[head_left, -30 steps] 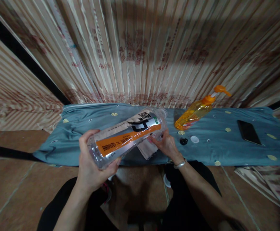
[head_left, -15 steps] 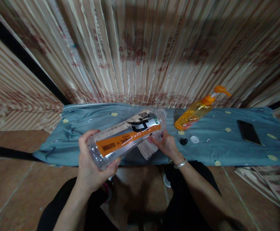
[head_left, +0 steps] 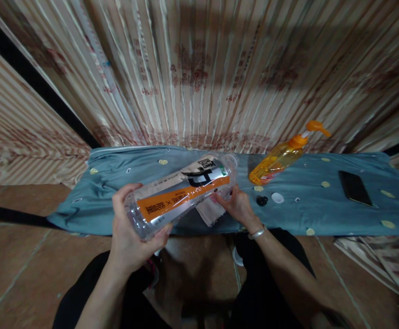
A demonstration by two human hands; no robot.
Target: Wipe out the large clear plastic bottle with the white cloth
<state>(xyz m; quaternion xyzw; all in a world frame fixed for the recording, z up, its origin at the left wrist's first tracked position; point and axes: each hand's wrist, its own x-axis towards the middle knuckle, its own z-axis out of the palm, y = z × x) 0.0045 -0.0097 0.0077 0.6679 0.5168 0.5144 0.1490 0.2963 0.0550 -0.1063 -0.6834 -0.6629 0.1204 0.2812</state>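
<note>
A large clear plastic bottle point(head_left: 185, 194) with an orange and silver label lies tilted in the air between my hands, its neck toward the upper right. My left hand point(head_left: 134, 233) is wrapped round the bottle's base end. Near the neck end, my right hand point(head_left: 238, 205) grips the bottle's lower side, with a bracelet on the wrist. The mouth of the bottle shows no cap that I can make out. Below the bottle, a pale cloth point(head_left: 210, 212) with a frayed edge is partly hidden by it.
An orange pump bottle point(head_left: 277, 160) stands on the blue patterned cloth-covered table point(head_left: 316, 205). A small black item point(head_left: 262, 200) and a white disc point(head_left: 278, 198) lie in front of it. Farther right is a dark phone point(head_left: 355, 188). A striped curtain point(head_left: 199, 82) hangs behind.
</note>
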